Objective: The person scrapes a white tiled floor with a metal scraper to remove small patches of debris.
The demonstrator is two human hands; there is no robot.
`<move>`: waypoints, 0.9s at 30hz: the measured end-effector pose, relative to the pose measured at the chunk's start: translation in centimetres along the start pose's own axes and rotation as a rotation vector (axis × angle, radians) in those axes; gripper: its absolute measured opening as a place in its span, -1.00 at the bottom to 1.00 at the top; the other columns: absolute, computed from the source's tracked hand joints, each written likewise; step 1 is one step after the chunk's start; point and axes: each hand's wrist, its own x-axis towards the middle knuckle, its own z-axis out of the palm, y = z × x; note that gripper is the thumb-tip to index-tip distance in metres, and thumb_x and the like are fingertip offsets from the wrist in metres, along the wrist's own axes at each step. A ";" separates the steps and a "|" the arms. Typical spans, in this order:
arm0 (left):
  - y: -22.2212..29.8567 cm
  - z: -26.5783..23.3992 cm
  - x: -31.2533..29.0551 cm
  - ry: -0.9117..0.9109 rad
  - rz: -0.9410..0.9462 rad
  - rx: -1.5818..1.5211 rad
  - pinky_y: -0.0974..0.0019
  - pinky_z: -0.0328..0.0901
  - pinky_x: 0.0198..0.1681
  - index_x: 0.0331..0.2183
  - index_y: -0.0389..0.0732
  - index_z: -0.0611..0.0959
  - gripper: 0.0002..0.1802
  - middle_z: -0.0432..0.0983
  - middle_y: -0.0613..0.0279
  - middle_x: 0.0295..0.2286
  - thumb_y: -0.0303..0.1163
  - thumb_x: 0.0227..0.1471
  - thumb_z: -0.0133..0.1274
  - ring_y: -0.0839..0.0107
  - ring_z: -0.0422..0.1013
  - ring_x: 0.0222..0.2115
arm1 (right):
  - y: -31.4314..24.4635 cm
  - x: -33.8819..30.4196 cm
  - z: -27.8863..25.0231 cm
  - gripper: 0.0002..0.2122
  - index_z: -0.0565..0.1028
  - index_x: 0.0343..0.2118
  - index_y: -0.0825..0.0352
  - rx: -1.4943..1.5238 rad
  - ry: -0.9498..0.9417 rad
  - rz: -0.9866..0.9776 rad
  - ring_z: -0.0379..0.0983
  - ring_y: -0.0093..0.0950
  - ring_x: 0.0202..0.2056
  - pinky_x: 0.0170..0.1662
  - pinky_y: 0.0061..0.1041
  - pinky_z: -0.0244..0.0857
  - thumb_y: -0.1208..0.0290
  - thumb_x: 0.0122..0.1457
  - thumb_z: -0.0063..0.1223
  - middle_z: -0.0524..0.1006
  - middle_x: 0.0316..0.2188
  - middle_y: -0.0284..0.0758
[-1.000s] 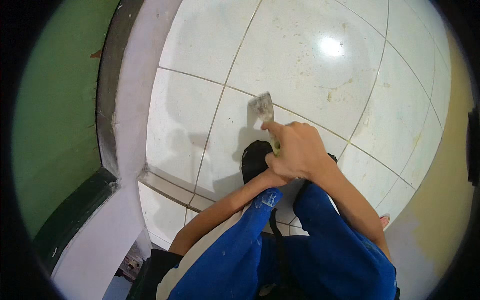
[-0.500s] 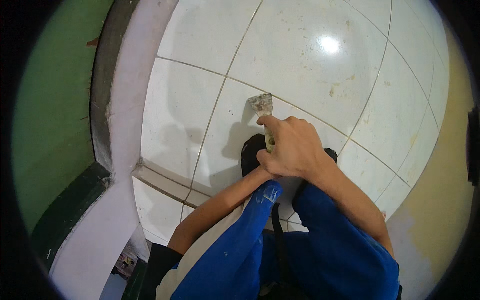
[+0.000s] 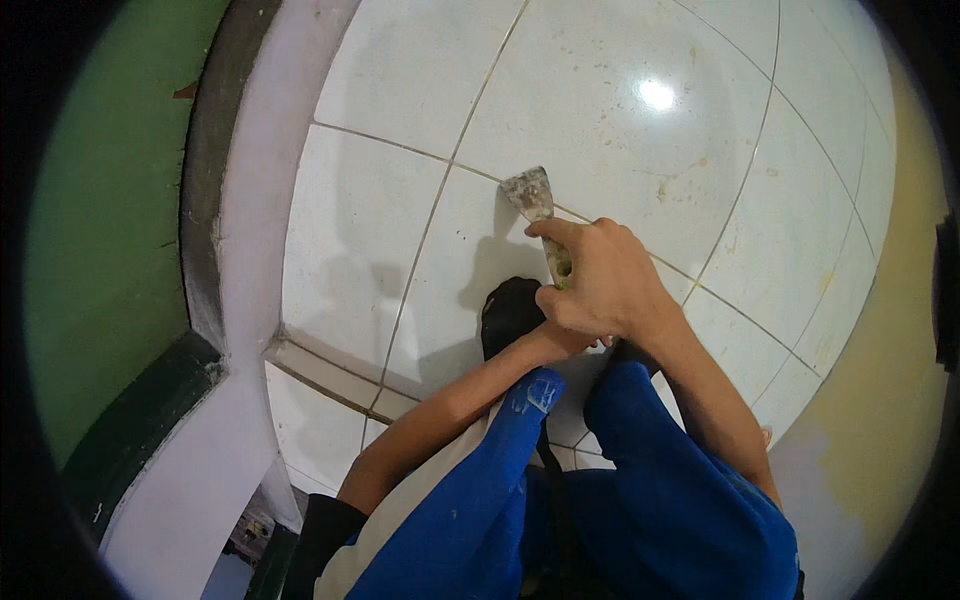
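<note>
My right hand (image 3: pixel 610 275) is closed round the handle of a putty knife (image 3: pixel 533 196). Its flat, stained blade points away from me over the white tiled floor (image 3: pixel 420 250), close to a joint between tiles. I cannot tell whether the blade touches the tile. A pale handle with a hole in its end shows beside my thumb. Behind and under the right wrist lies my left hand (image 3: pixel 568 341), mostly hidden; only a few fingertips peek out, so its grip does not show.
Below my hands is a dark shoe (image 3: pixel 510 312), with my knees in blue trousers (image 3: pixel 450 500) on both sides. A low raised ledge (image 3: pixel 330 372) and a pale wall base (image 3: pixel 270 150) run along the left. Yellowish stains (image 3: pixel 662 190) mark the tiles ahead. A yellow wall (image 3: pixel 890 330) borders the right.
My right hand has shifted slightly right and forward, and the putty knife's blade has moved forward and tilted a little. Some fingertips of my left hand now show under the right wrist.
</note>
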 end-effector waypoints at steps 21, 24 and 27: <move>-2.5 -0.5 0.4 0.005 -0.152 -0.348 0.32 0.45 -0.35 -0.16 -0.27 0.56 -0.62 0.59 0.19 -0.37 -0.11 0.29 -0.01 0.39 0.57 -0.41 | 0.4 2.5 -0.5 -0.41 0.62 -0.08 0.29 -0.030 0.029 0.073 0.56 0.02 -0.46 -0.27 -0.13 0.48 0.32 -0.35 0.14 0.58 -0.56 0.04; -1.5 -0.6 0.7 0.011 -0.149 -0.340 0.34 0.45 -0.37 -0.16 -0.26 0.57 -0.63 0.60 0.19 -0.37 -0.12 0.29 -0.01 0.40 0.57 -0.43 | -0.1 2.5 -0.8 -0.42 0.61 -0.08 0.29 -0.057 0.020 0.103 0.56 0.02 -0.46 -0.28 -0.13 0.47 0.33 -0.35 0.13 0.57 -0.56 0.03; -2.3 -0.8 0.6 -0.019 -0.114 -0.337 0.35 0.44 -0.40 -0.15 -0.25 0.55 -0.65 0.60 0.20 -0.36 -0.13 0.30 0.00 0.41 0.56 -0.45 | -0.8 2.2 -2.5 -0.41 0.59 -0.05 0.27 -0.044 -0.057 0.100 0.56 0.03 -0.44 -0.28 -0.11 0.47 0.34 -0.33 0.12 0.57 -0.56 0.03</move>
